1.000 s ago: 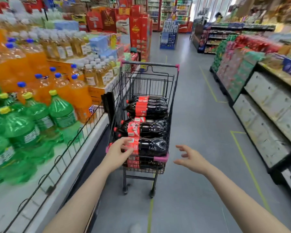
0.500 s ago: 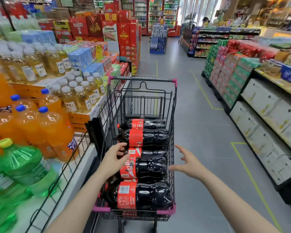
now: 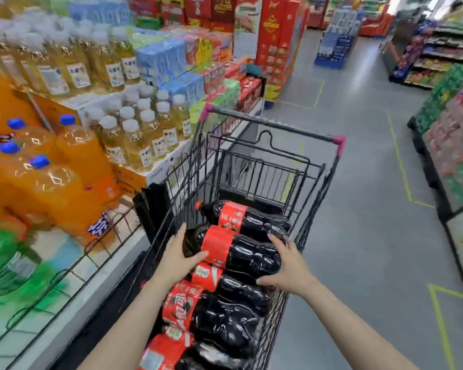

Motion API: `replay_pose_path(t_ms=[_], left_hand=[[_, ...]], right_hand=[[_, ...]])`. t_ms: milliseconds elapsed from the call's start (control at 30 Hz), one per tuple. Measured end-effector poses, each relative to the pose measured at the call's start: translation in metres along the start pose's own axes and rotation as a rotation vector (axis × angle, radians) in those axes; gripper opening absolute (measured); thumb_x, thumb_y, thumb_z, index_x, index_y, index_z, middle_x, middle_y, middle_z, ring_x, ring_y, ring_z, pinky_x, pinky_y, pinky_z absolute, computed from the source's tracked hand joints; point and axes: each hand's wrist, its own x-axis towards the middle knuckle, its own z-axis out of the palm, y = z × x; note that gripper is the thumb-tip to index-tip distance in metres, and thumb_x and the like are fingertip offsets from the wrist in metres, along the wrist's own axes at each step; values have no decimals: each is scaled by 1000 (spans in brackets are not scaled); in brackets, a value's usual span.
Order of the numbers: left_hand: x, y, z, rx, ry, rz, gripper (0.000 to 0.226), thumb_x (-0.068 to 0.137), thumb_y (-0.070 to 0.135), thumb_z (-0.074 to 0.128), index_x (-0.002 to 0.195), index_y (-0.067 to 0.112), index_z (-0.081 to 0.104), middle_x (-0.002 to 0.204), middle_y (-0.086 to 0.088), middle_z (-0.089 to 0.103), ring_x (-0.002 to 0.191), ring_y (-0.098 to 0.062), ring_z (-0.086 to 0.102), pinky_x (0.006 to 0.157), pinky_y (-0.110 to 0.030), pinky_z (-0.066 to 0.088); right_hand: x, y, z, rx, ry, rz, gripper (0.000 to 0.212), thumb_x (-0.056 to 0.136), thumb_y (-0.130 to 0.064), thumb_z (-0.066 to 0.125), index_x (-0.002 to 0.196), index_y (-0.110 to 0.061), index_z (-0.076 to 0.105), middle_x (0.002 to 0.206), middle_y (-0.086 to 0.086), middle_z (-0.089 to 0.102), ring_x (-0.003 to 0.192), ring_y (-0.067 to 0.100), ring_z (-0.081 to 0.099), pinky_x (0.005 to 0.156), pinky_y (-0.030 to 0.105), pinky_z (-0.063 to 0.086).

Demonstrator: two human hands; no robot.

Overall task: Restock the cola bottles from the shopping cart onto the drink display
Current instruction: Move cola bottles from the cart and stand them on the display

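Observation:
Several large cola bottles with red labels lie on their sides in a black wire shopping cart [image 3: 316, 182]. Both hands are on the second bottle from the far end [image 3: 241, 252]. My left hand [image 3: 181, 256] grips its neck end, thumb across the red label. My right hand [image 3: 289, 265] cups its base end, fingers curved over the dark plastic. Another cola bottle [image 3: 247, 218] lies just beyond it. The drink display [image 3: 72, 263] with its wire front rail runs along the left of the cart.
The display carries orange soda bottles [image 3: 72, 166], green bottles [image 3: 3, 265] and pale yellow drink bottles [image 3: 142, 140]. Stacked cartons [image 3: 271, 41] stand further along. The grey aisle floor [image 3: 364, 209] stretches to the right, bordered by low shelving [image 3: 455, 145].
I have moved closer over the cart. My left hand shifted onto the bottle's neck end and my right hand came in from the open air to cup its base.

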Motion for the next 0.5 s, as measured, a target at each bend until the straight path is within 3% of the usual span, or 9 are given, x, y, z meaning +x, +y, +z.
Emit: replay_pose_path(t_ms=[100, 200, 333, 500], left_hand=[[16, -7, 14, -44, 17, -133, 110, 69, 58, 73, 148, 43, -3, 159, -8, 8, 146, -21, 7, 115, -43, 19], [37, -10, 26, -53, 28, -198, 114, 68, 59, 73, 148, 40, -7, 156, -10, 18, 144, -25, 15, 112, -43, 24], [63, -13, 39, -76, 9, -269, 122, 58, 64, 77, 148, 42, -2, 148, -13, 35, 134, -29, 36, 108, -42, 33], [84, -23, 40, -194, -22, -291, 125, 29, 73, 82, 134, 62, 16, 145, -9, 37, 130, -29, 40, 105, -52, 37]], right_hand=[[27, 13, 3, -21, -73, 3, 118, 55, -50, 85, 146, -45, 9, 157, 6, -5, 145, 28, 3, 116, 45, 20], [45, 21, 11, -27, -122, 19, 118, 57, -50, 84, 146, -43, 8, 157, 4, -4, 144, 32, 10, 112, 46, 23], [59, 32, 20, -62, -123, 46, 118, 55, -49, 85, 147, -41, 12, 156, 7, 3, 142, 33, 11, 112, 45, 23], [64, 36, 25, -88, -128, 53, 122, 49, -42, 88, 146, -37, 14, 149, 3, 13, 134, 27, 24, 108, 40, 34]])
